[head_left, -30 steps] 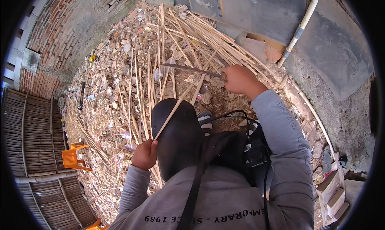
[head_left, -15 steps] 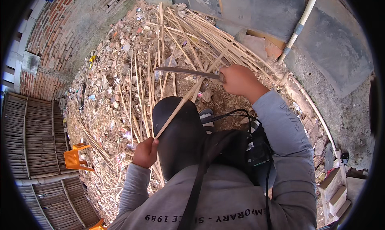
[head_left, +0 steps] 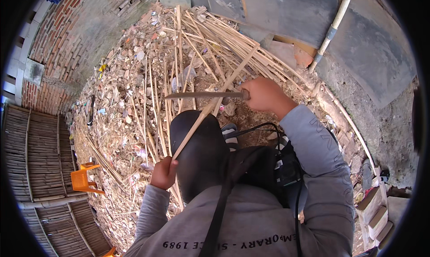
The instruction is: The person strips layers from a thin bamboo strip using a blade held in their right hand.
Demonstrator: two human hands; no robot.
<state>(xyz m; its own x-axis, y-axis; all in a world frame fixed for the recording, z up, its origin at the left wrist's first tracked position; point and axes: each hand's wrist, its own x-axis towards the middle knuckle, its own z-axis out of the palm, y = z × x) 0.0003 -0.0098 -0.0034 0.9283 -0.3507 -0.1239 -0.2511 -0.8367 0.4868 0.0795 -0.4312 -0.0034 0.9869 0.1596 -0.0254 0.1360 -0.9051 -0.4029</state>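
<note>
My left hand (head_left: 164, 172) is closed around the near end of a long pale bamboo strip (head_left: 191, 130). The strip slants away to the upper right, passing over my dark-covered knee (head_left: 192, 122). In my right hand (head_left: 264, 95) is the handle of a long machete (head_left: 192, 95), its dark blade pointing left. The blade lies across the strip just beyond the knee; whether it cuts into the wood is too small to tell.
More bamboo strips (head_left: 242, 42) are piled at the far side and scattered over rubble-strewn ground (head_left: 121, 82). An orange plastic chair (head_left: 82, 180) stands at left. A brick wall (head_left: 62, 46), grey panels (head_left: 291, 15) and a pale pole (head_left: 333, 28) border the area. A black cable (head_left: 257, 128) runs beside my leg.
My right hand and the machete have moved closer to me, the blade sliding down along the strip toward my knee. My left hand stays nearly in place, holding the strip.
</note>
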